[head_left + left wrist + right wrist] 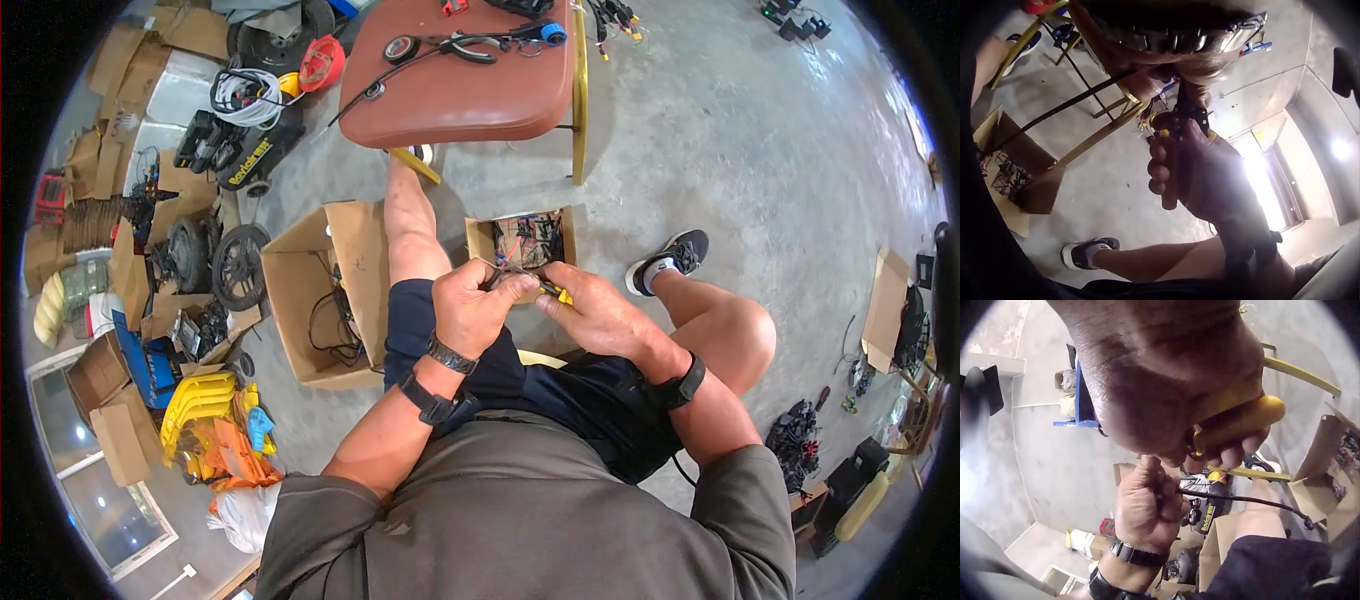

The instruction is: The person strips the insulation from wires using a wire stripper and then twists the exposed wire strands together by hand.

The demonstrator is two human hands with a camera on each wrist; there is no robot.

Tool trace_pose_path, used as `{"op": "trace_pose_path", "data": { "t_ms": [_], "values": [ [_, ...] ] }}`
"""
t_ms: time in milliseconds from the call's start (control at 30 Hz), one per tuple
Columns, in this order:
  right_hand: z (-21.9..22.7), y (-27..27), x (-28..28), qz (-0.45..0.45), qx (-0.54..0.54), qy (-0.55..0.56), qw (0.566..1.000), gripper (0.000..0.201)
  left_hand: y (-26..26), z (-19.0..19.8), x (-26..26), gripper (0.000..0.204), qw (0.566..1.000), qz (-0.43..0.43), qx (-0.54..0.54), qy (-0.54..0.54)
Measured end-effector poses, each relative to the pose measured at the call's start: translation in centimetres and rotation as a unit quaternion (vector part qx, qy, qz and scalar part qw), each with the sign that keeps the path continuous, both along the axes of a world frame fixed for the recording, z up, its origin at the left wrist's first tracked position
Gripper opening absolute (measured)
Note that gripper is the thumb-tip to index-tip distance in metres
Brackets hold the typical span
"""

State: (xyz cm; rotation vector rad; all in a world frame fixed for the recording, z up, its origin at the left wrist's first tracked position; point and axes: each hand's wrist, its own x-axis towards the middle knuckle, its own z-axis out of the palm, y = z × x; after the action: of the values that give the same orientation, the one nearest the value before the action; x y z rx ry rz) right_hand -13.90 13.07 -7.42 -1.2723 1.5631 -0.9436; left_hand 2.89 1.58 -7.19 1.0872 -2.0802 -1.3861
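My left hand pinches a black cable, which trails away from the fist in the right wrist view. Close beside it, my right hand grips a tool with yellow handles; its fingers curl round them. The tool's black head shows between the two hands in the left wrist view, at the fingertips of the left. Thin wire ends stick out by the left fingers. Whether the tool's jaws touch the cable is hidden by the fingers.
Below the hands stands a small cardboard box of wires, with a larger open box to its left. A brown padded chair ahead bears pliers, tape and a cable. Cartons, wheels and yellow parts lie left.
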Motion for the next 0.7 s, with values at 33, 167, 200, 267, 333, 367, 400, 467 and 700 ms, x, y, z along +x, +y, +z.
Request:
{"op": "trace_pose_path", "data": {
  "t_ms": [33, 167, 200, 267, 333, 367, 400, 467, 700],
  "values": [
    [0.0, -0.1, 0.0, -0.001, 0.005, 0.001, 1.000, 0.027, 0.0, 0.2, -0.1, 0.033, 1.000, 0.002, 0.000, 0.002],
    [-0.2, -0.3, 0.3, -0.011, 0.012, 0.002, 1.000, 0.027, -0.1, -0.4, -0.2, 0.037, 1.000, 0.016, -0.001, 0.019],
    [-0.4, -0.3, 0.4, -0.015, 0.012, 0.001, 1.000, 0.027, -0.2, -0.3, -0.2, 0.038, 1.000, 0.019, -0.018, -0.001],
    [-0.7, -0.5, 0.6, -0.020, 0.005, -0.002, 1.000, 0.027, -0.3, 0.2, -0.1, 0.042, 0.998, 0.022, -0.047, -0.042],
    [-0.9, -0.5, 0.7, -0.027, 0.004, -0.007, 1.000, 0.027, -0.2, 0.4, -0.3, 0.045, 0.998, 0.033, -0.051, -0.036],
    [-0.9, -0.6, 0.8, -0.031, 0.003, -0.011, 0.999, 0.027, -0.3, 0.4, -0.3, 0.046, 0.997, 0.037, -0.053, -0.034],
    [-1.0, -0.7, 0.8, -0.035, 0.004, -0.014, 0.999, 0.027, -0.2, 0.2, -0.3, 0.047, 0.998, 0.042, -0.041, -0.024],
    [-1.4, -0.8, 0.8, -0.039, 0.003, -0.012, 0.999, 0.029, -0.3, -0.2, -0.4, 0.047, 0.998, 0.052, -0.020, -0.003],
    [-1.3, -0.6, 1.1, -0.055, 0.020, 0.019, 0.998, 0.033, -0.1, 0.1, -0.9, 0.043, 0.997, 0.076, 0.013, 0.011]
  ]
}}
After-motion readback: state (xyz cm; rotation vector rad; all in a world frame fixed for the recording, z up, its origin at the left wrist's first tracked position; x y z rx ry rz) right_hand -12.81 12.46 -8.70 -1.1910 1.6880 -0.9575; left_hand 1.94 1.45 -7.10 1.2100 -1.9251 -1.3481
